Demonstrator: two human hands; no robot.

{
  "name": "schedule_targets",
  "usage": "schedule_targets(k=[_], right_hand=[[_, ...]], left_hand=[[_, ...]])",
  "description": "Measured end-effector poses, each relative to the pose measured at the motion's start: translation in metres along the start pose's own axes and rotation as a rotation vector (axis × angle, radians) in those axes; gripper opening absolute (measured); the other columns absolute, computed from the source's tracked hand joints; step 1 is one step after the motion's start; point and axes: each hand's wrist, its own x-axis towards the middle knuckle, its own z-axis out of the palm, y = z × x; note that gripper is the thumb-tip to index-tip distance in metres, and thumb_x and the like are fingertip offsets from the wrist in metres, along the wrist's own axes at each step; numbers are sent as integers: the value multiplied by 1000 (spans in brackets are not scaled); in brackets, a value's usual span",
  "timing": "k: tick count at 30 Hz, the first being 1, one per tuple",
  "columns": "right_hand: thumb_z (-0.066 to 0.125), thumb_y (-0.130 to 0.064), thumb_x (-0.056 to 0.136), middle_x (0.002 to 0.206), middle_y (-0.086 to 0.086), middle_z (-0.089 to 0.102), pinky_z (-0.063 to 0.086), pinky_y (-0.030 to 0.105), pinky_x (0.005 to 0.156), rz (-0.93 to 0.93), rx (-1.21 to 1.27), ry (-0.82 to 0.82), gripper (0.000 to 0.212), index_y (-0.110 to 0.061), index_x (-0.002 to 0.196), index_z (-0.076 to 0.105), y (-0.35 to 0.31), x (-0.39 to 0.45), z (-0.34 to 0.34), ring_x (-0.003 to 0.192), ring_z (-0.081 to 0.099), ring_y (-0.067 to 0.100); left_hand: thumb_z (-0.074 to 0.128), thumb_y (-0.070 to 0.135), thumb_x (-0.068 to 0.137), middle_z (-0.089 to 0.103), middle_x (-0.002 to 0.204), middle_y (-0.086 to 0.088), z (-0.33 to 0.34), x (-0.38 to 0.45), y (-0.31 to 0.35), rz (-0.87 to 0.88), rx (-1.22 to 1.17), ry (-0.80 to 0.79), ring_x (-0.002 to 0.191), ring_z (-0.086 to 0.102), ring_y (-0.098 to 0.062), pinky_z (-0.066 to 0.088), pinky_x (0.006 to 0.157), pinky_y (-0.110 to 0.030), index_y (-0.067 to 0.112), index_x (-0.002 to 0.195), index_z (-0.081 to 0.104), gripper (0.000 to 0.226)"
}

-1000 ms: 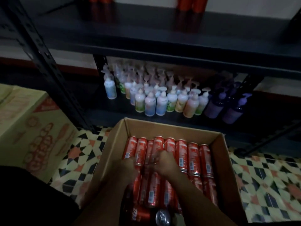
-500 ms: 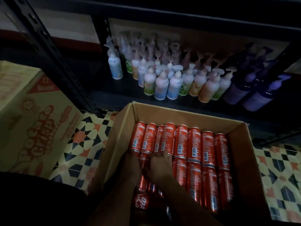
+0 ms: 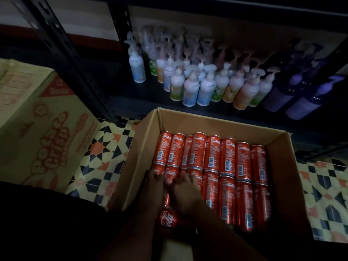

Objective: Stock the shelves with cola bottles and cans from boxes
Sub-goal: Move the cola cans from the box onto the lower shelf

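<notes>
Two hands reach into an open cardboard box (image 3: 143, 147) of red cola cans (image 3: 227, 157) that sits on the patterned tile floor (image 3: 105, 153). The cans lie on their sides in two rows across the box, barcodes up. The left hand (image 3: 153, 187) rests palm-down on the cans at the box's left wall, fingers bent over their tops; whether it grips a can cannot be told. The right hand (image 3: 185, 193) lies just beside it, fingers curled down among the cans of the near row, though a firm grip is not visible in the dim light. One loose can (image 3: 167, 217) with white script lies at the near edge of the box, between the two forearms.

Behind the box, a dark shelf (image 3: 131, 104) carries a cluster of white pump bottles (image 3: 205, 89) and, to their right, several purple bottles (image 3: 301, 102). Left of the box stands a closed yellowish carton (image 3: 43, 117) with red print.

Compared with half a second earlier, both hands sit at nearly the same cans, the right one slightly nearer the left; the view has tipped down, so box and cans appear larger and lower shelf edges closer.
</notes>
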Motion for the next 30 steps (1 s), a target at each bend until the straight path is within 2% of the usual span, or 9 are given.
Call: schedule_targets(k=[2, 6, 9, 11, 15, 19, 21, 26, 30], right_hand=[[68, -35, 88, 148, 8, 47, 21, 53, 117, -38, 39, 39, 54, -19, 139, 56, 9, -7, -2, 141, 28, 36], [72, -35, 80, 133, 7, 54, 46, 48, 103, -46, 84, 123, 54, -19, 130, 61, 30, -25, -2, 123, 43, 29], [66, -46, 89, 131, 5, 59, 49, 37, 95, 58, 138, 48, 55, -22, 137, 51, 36, -46, -8, 116, 58, 27], [59, -58, 93, 125, 6, 64, 50, 37, 89, 141, 106, -58, 56, -23, 135, 46, 38, -58, -9, 110, 64, 28], [61, -70, 85, 128, 10, 62, 50, 41, 95, 228, 57, -216, 73, -18, 134, 46, 38, -74, -8, 112, 63, 30], [72, -75, 71, 136, 7, 59, 49, 40, 102, 307, 137, -290, 91, -20, 139, 47, 41, -77, -9, 120, 60, 27], [79, -67, 70, 139, 8, 57, 48, 42, 104, 334, 165, -310, 92, -19, 141, 47, 40, -78, -12, 123, 59, 27], [86, -26, 76, 145, 8, 54, 44, 37, 110, 403, 348, -357, 78, -14, 143, 47, 34, -81, -14, 132, 53, 26], [84, -22, 77, 144, 10, 55, 45, 38, 110, 429, 360, -329, 73, -11, 141, 49, 33, -87, -15, 131, 54, 27]], left_hand=[[55, 49, 102, 42, 154, -6, 5, -1, -10, 33, 248, -4, 140, 45, -24, 33, 118, -43, 30, 151, 38, 55], [70, 46, 93, 60, 142, -7, 8, -11, -15, -73, 242, -144, 128, 59, -24, 46, 110, -38, 17, 146, 49, 64], [79, 37, 87, 57, 144, -12, 10, -13, -16, -138, 254, -257, 132, 56, -29, 44, 112, -40, 11, 148, 50, 72], [83, 33, 84, 54, 147, -13, 13, -13, -18, -145, 266, -288, 137, 51, -30, 40, 117, -44, 11, 150, 45, 79], [82, 28, 87, 51, 149, -13, 13, -13, -17, -177, 324, -284, 139, 49, -30, 37, 118, -44, 8, 151, 42, 78], [90, 25, 76, 54, 146, -11, 11, -14, -16, -198, 259, -293, 137, 51, -30, 39, 117, -47, 12, 149, 42, 89], [92, 23, 73, 55, 145, -10, 8, -17, -10, -195, 265, -307, 135, 52, -30, 41, 115, -46, 12, 148, 44, 90], [98, 17, 60, 57, 141, -9, 3, -30, 2, -186, 248, -326, 136, 51, -30, 40, 116, -48, 10, 146, 44, 102], [102, 18, 50, 61, 136, -7, -1, -41, 13, -174, 212, -339, 133, 54, -29, 44, 113, -50, 10, 141, 49, 105]])
